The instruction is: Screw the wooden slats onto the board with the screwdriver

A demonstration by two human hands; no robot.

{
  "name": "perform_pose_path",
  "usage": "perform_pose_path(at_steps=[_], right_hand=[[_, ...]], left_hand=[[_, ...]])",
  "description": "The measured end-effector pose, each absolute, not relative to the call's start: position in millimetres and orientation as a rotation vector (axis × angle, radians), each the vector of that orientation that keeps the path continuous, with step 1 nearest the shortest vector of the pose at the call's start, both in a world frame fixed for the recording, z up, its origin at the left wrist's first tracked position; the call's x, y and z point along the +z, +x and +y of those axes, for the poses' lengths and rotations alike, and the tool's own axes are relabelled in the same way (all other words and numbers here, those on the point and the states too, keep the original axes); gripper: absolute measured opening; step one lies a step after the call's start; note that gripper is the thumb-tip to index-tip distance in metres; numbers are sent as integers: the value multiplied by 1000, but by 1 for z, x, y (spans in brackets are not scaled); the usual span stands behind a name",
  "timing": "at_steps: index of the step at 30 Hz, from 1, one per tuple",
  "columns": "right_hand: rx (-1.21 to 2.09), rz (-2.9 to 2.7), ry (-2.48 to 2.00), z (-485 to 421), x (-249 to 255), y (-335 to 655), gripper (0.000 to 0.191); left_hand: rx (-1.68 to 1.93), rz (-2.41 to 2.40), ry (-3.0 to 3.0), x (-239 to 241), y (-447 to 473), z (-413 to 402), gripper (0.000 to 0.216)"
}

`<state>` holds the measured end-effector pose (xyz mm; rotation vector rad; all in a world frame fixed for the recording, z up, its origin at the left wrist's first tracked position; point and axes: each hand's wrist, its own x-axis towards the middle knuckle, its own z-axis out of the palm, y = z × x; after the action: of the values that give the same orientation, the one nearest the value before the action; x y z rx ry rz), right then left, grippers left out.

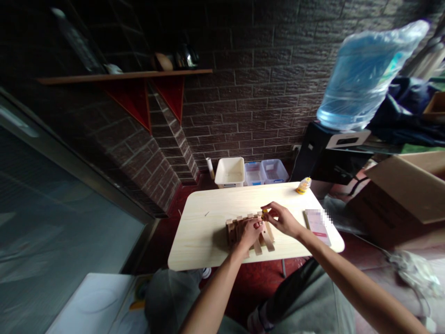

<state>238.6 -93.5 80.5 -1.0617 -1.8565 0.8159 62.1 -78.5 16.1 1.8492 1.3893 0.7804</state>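
Note:
A light-brown wooden piece made of several slats (267, 239) lies on the pale wood-grain table (205, 246). My left hand (251, 230) is on top of it, its fingers curled against the slats. A small red spot shows at those fingertips, too small to name. Just to the right and a little farther off, my right hand (281, 219) pinches a small yellow object (264, 214) between thumb and fingers, over the far right end of the wooden piece. The kind of yellow object is unclear. Part of the wood is hidden under my left hand.
A clear bottle with yellow parts (303, 185) stands at the table's far right corner. A phone (317, 226) lies by the right edge. A small thin item (206, 214) is at left. Plastic bins (230, 171) sit behind the table; a water dispenser (320, 148) stands behind right.

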Motion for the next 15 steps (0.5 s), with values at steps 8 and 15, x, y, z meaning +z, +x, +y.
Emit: perform_pose_path(at_steps=[8,15], right_hand=[[820,-1866,-1062,-93,80,240,26],[802,-1875,-1073,-94,83,242,26]], left_hand=[[810,1360,1904,14,58,-81,17],[865,1364,1857,9,59,-79,19]])
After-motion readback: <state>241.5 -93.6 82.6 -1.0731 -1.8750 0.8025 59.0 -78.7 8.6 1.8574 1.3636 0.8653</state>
